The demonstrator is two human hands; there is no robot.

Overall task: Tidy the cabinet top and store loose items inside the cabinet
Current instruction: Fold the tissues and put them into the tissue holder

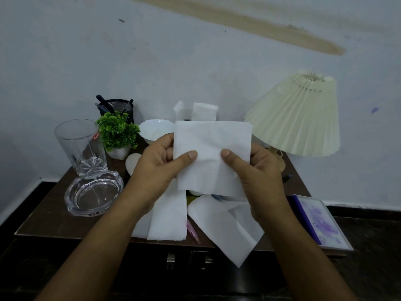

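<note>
Low in the frame, loose tissues [167, 216] drape the cabinet top's [54, 216] front edge, hiding all but part of a pink pen [192, 230]. Above them, at centre, your left hand [160, 168] and right hand [258, 172] pinch a square tissue [212, 153] upright — thumbs on its near face, fingers mostly hidden behind. It screens whatever stands behind it; ashtray [93, 194], glass [81, 146] and plant [118, 131] sit left, lamp [297, 116] right.

Pale wall [195, 61] is wearing a brown streak [238, 19]; dark floor [379, 246] is showing beside the cabinet [50, 222].
</note>
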